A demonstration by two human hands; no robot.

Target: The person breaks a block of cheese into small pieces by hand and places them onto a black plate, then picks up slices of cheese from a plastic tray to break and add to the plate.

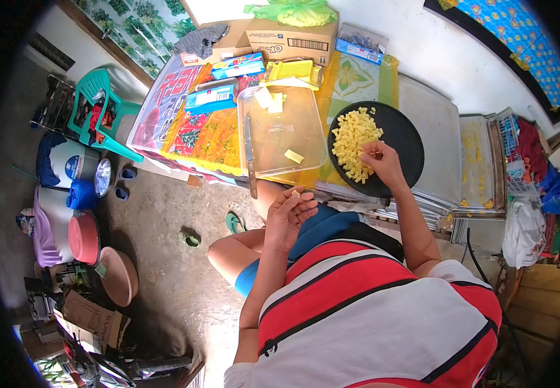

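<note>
Pale yellow food cubes (352, 143) are heaped on the left side of a round black tray (404, 136). My right hand (385, 161) is at the right edge of the heap, fingers pinched together at the cubes; what lies between them is hidden. Lower down, in front of the table, my left hand (289, 216) is closed, with a small pale piece (295, 193) at its fingertips. Left of the tray is a clear plastic container (286, 139) with a yellow slice (294, 156) on it. A knife (250, 155) rests along the container's left edge, its handle jutting past the table.
Blue packages (212, 98) and a yellow packet (293, 72) lie behind the container. Cardboard boxes (286, 42) stand at the back. Metal trays (427, 123) are stacked on the right. A green chair (102, 107) and basins (118, 277) are to the left.
</note>
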